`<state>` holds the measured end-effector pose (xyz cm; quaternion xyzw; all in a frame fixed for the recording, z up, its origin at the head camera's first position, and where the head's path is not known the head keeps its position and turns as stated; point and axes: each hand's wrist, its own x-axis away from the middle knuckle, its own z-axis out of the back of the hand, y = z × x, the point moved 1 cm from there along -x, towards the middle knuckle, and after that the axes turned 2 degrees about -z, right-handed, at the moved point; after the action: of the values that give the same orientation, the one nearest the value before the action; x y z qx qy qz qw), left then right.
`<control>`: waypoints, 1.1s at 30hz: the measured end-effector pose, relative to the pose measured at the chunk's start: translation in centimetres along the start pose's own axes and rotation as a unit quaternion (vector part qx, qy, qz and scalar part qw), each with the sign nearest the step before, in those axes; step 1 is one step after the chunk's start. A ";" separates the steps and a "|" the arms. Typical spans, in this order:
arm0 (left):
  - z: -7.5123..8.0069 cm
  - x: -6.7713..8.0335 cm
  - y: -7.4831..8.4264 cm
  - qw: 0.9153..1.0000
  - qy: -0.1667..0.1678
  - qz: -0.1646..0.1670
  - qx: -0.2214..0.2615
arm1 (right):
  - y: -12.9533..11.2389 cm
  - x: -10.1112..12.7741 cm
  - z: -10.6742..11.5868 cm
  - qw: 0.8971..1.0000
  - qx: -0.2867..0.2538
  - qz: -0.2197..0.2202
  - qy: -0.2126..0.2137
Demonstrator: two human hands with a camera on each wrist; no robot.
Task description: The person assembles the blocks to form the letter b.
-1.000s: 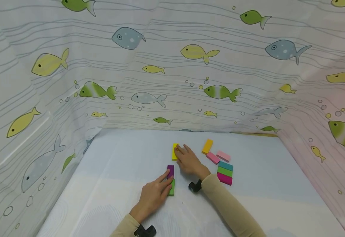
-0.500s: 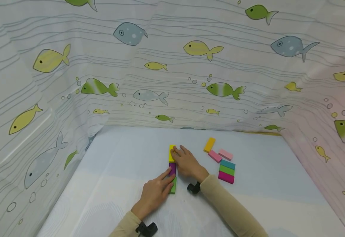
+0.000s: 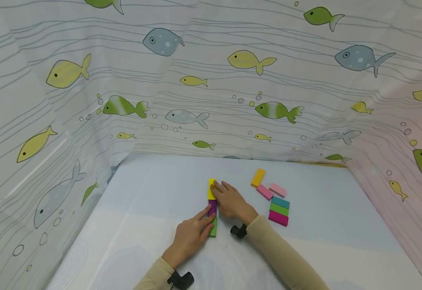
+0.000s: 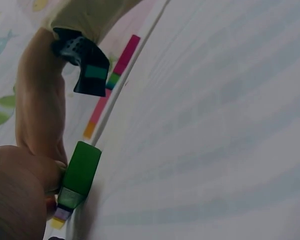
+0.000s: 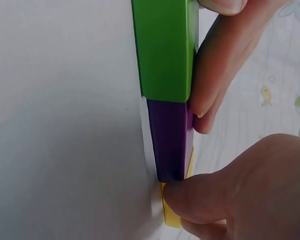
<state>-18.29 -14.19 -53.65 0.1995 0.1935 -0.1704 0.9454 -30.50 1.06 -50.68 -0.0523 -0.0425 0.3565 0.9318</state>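
At the table's (image 3: 152, 209) centre a person lines coloured blocks end to end: the left hand (image 3: 190, 237), fingers straight, presses on the green block (image 3: 214, 228) and purple block (image 3: 212, 206); at its 1 o'clock the right hand (image 3: 230, 201), fingers flat, rests on the yellow block (image 3: 211, 188), which seems not quite square with the purple one. The step looks like closing up the row; squaring it likely needs a slight sideways nudge. Spare blocks (image 3: 273, 198) lie at 3 o'clock; open cloth runs to 9 o'clock, the fish-print curtain (image 3: 203, 80) walling three sides.

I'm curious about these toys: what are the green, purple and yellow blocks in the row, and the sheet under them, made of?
Green rectangular block, purple block and yellow block: probably painted wood or plastic, with smooth matte faces and crisp edges. Pale blue table sheet: seemingly soft fabric or vinyl, faintly creased.
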 end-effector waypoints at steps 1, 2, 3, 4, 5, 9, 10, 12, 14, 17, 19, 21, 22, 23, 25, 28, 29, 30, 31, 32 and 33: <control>0.0 0.0 0.0 1.000 0.000 0.001 0.001 | 0.1 0.0 0.0 1.000 0.000 0.002 0.001; 0.0 0.0 0.0 1.000 0.000 0.001 0.002 | 0.1 0.0 0.1 1.000 -0.001 0.004 0.002; 0.0 -0.1 0.1 1.000 0.001 0.002 0.004 | 0.2 0.1 0.1 1.000 -0.002 0.007 0.005; 0.0 -0.1 0.1 1.000 0.001 0.002 0.005 | 0.3 0.1 0.2 1.000 -0.004 0.010 0.006; 0.0 -0.1 0.1 1.000 0.002 0.003 0.007 | 0.4 0.1 0.3 1.000 -0.005 0.011 0.006; 0.1 -0.2 0.2 1.000 0.006 0.000 0.008 | 0.7 0.3 0.6 1.000 -0.013 0.010 0.000; 0.1 -0.2 0.2 1.000 0.007 0.000 0.007 | 0.8 0.3 0.6 1.000 -0.017 0.008 -0.004; 0.1 -0.2 0.2 1.000 0.008 -0.001 0.008 | 0.8 0.3 0.6 1.000 -0.027 0.008 -0.012; 0.0 -0.2 0.1 1.000 0.011 -0.002 0.009 | 0.9 0.3 0.7 0.999 -0.037 0.015 -0.017; -0.1 -0.3 0.1 1.000 0.013 -0.003 0.018 | 1.6 0.3 1.2 0.996 -0.074 0.030 -0.028; -0.1 -0.4 0.2 1.000 0.014 -0.006 0.026 | 2.7 0.4 1.8 0.992 -0.119 0.034 -0.024; -0.2 -0.5 0.3 0.999 0.014 -0.008 0.029 | 4.4 0.5 2.6 0.985 -0.168 0.030 -0.003; -0.2 -0.6 0.4 0.999 0.014 -0.009 0.029 | 5.3 0.7 3.0 0.982 -0.186 0.023 0.016; -0.2 -0.6 0.5 0.999 0.015 -0.009 0.028 | 6.4 0.9 3.3 0.980 -0.196 0.015 0.037; -0.2 -0.5 0.5 1.000 0.016 -0.008 0.026 | 8.5 1.4 4.0 0.978 -0.198 -0.012 0.071; -0.1 -0.3 0.6 1.000 0.017 -0.002 0.027 | 11.5 2.3 4.8 0.976 -0.190 -0.075 0.078; 0.0 -0.2 0.5 1.000 0.017 0.000 0.026 | 12.3 2.6 5.1 0.975 -0.187 -0.095 0.071; 0.1 -0.1 0.4 0.999 0.018 0.000 0.026 | 13.1 2.9 5.1 0.974 -0.183 -0.114 0.061; 0.1 -0.1 0.4 0.999 0.020 0.001 0.026 | 13.8 3.1 5.1 0.973 -0.181 -0.136 0.048; 0.2 0.0 0.3 0.999 0.021 0.001 0.025 | 14.4 3.2 5.1 0.972 -0.179 -0.151 0.036; 0.2 0.0 0.2 0.999 0.023 -0.001 0.026 | 14.8 3.4 4.9 0.970 -0.176 -0.164 0.024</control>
<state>-18.19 -14.09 -53.46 0.2273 0.2113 -0.1715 0.9350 -38.37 14.64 -47.54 -0.2163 -0.0905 0.1841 0.9545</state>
